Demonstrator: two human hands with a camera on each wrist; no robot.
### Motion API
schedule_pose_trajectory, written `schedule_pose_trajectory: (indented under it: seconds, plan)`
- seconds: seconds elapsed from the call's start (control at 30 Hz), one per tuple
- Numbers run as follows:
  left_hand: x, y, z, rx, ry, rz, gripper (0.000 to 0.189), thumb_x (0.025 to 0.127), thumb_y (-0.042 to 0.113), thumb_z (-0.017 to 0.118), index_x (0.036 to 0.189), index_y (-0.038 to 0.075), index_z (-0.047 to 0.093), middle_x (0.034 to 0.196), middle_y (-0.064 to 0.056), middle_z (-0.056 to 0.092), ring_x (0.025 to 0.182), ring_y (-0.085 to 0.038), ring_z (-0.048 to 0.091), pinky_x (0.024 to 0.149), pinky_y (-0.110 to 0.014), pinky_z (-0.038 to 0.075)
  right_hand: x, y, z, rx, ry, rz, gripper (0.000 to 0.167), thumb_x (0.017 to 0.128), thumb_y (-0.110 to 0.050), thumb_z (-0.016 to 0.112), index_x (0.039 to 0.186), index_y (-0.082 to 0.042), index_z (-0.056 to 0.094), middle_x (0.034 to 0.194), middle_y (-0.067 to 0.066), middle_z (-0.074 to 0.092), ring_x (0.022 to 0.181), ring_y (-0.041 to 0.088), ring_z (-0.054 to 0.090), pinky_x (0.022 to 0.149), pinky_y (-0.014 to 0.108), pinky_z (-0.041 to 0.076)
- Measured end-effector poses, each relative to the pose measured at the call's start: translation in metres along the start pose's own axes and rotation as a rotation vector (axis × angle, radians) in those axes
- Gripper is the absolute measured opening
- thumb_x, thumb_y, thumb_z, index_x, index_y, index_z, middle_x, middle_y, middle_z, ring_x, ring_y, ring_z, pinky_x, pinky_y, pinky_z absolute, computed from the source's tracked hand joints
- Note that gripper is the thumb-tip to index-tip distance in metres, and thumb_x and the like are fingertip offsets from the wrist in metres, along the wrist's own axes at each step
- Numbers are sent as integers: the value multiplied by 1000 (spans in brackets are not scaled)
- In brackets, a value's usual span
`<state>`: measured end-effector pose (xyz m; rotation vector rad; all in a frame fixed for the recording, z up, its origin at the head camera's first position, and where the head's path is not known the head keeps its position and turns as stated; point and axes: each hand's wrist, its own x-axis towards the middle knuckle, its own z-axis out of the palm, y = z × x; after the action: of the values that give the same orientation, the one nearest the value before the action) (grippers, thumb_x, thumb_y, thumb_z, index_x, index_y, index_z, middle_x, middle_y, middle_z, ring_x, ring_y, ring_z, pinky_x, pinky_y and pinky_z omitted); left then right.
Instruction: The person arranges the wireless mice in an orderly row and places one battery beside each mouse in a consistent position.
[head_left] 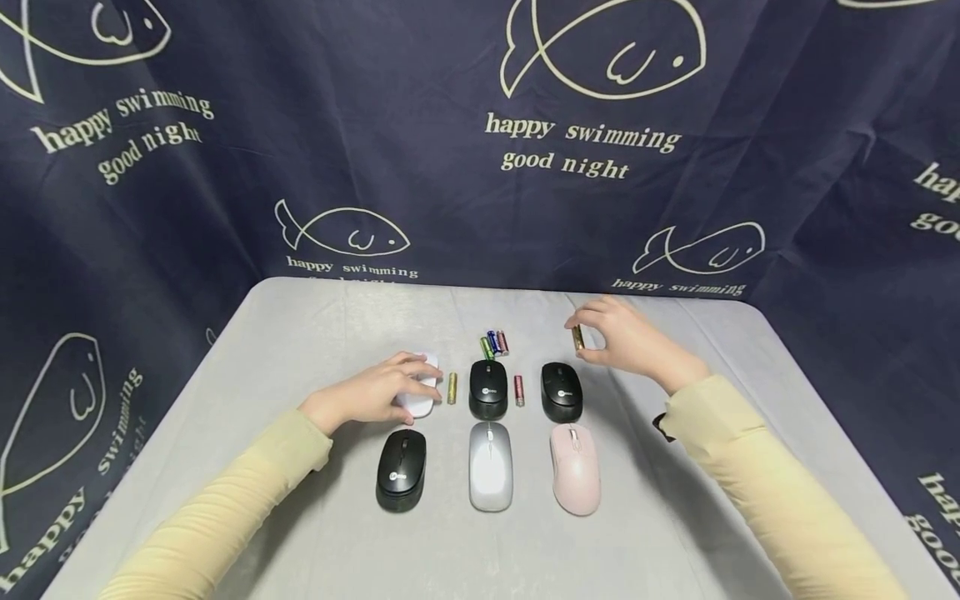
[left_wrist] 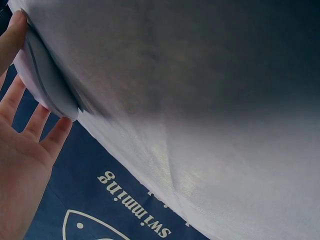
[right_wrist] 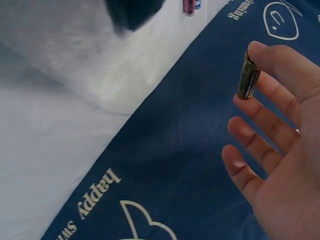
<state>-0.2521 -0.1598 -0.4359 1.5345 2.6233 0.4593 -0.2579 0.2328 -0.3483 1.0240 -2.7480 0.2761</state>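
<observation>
My left hand grips a white computer mouse at the left of the back row. In the left wrist view, thumb and fingertips hold that mouse by its edges, close over the table. Between thumb and finger, my right hand pinches a gold battery by its two ends. The right wrist view shows this battery held above the table, the other fingers spread apart. Beneath and left of the right hand lies a black mouse.
Another black mouse sits between a gold battery and a red battery. Behind it lie green, blue and red batteries. In front stand black, silver and pink mice. A dark curtain hangs behind the table.
</observation>
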Motion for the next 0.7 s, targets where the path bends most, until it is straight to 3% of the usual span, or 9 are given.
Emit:
schedule_pose_trajectory:
  seconds: [0.17,0.47,0.7]
  plan:
    - [0,-2,0,-4,10,0,50,68,24,80,116,19,68,136,-8,52,131,-41,36,111,-51,28,-11,7,4,26,-5,6,36,72,-17,77,105,-7,67,106,8,65,105,30,55,94,47,43]
    - [1,-4,1,0,12,8,50,68,24,81,117,20,68,136,-8,52,131,-41,36,111,-49,28,-30,17,17,26,0,41,35,72,-18,78,104,-8,68,104,6,66,101,27,56,85,48,48]
    - [0,-2,-1,-8,3,0,50,69,23,80,117,18,67,136,-9,52,131,-41,36,111,-50,28,-44,20,29,53,5,46,35,70,-18,80,101,-7,68,103,7,67,100,28,58,87,48,49]
